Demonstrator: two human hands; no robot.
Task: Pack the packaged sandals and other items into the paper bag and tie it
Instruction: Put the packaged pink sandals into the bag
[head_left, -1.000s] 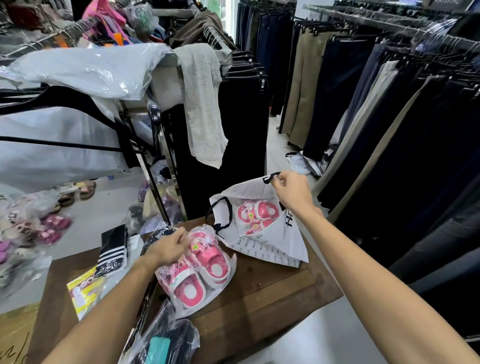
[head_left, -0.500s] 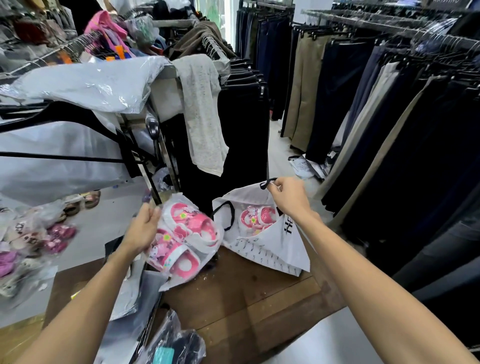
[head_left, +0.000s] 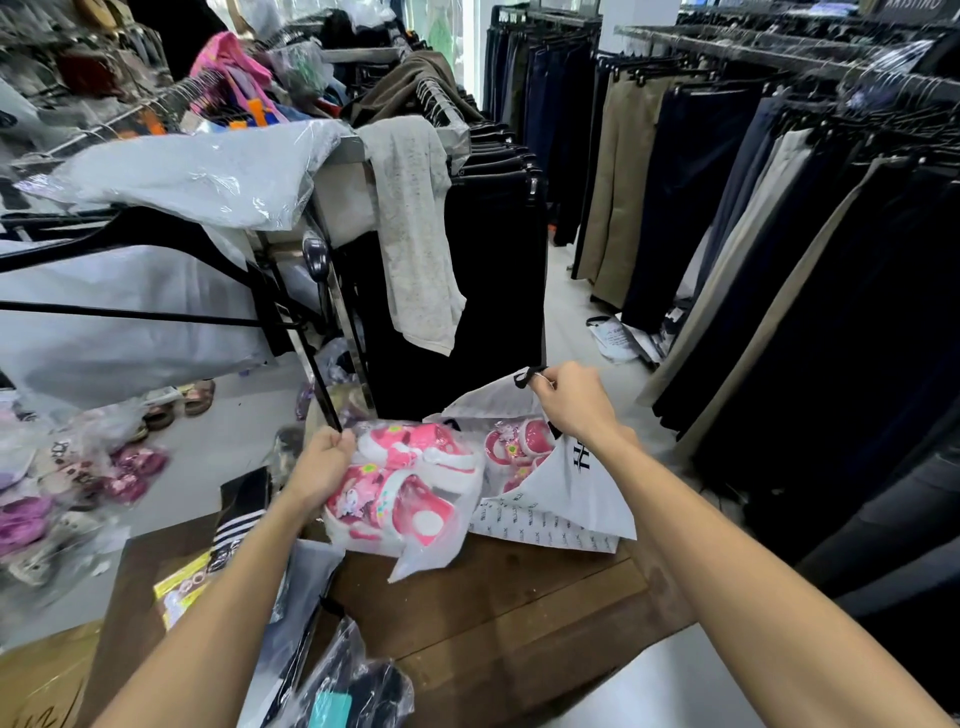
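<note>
Since half a second earlier, the left hand (head_left: 321, 467) had carried the packaged sandals (head_left: 405, 488) off toward three o'clock, so that the clear wrapper's right edge came up against the mouth of the paper bag (head_left: 571, 499); a second earlier that same package lay flat on the wooden table (head_left: 519, 613). Fingers of the left hand were curled round the wrapper's left side, gripping it and holding it tilted above the tabletop. The right hand (head_left: 574, 402) had barely shifted: it pinched the bag's upper lip and the black cord handle (head_left: 522, 376), lifting the opening wide toward nine o'clock.

One pair of pink sandals (head_left: 519, 447) already lay inside the bag, visible through the mouth. The second pair was at the threshold but not yet in. Other goods waited on the table: striped socks (head_left: 236, 519) at nine o'clock of the held package, a yellow packet (head_left: 179, 590) at about eight o'clock, and a wrapped dark item (head_left: 358, 691) at six o'clock near the table's front edge. By my reckoning the packing was perhaps a third done, with those pieces left to load and the cord handles untied.
</note>
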